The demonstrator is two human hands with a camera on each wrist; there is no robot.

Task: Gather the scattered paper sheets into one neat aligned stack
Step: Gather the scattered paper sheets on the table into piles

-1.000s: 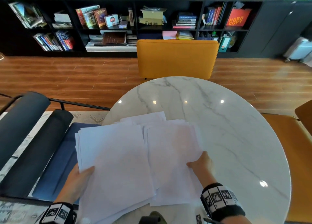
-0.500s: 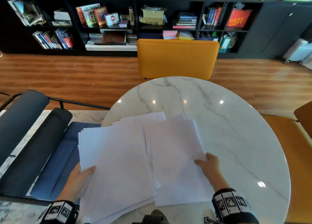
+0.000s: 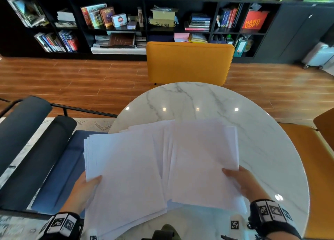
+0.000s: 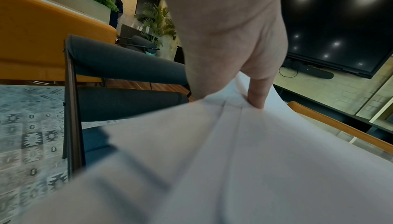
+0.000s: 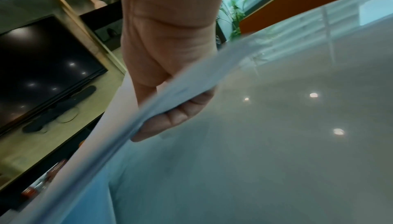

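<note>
— The fingers?
— Right hand (image 3: pixel 243 182) pinches its sheaf of paper sheets (image 3: pixel 200 163), thumb on top; left hand (image 3: pixel 85 191) likewise grips the other sheaf (image 3: pixel 124 169).
— And the sheets?
— Overlapping, unaligned, above the marble table (image 3: pixel 253 131).

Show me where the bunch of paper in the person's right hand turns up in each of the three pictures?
Head view: the right-hand bunch of sheets lies right of centre, its near right edge pinched by the right hand.
Left wrist view: only white sheets at the left hand fill the lower frame; I cannot tell that bunch apart.
Right wrist view: its edge runs diagonally through the middle.
Shared landmark: the marble table, also.
</note>
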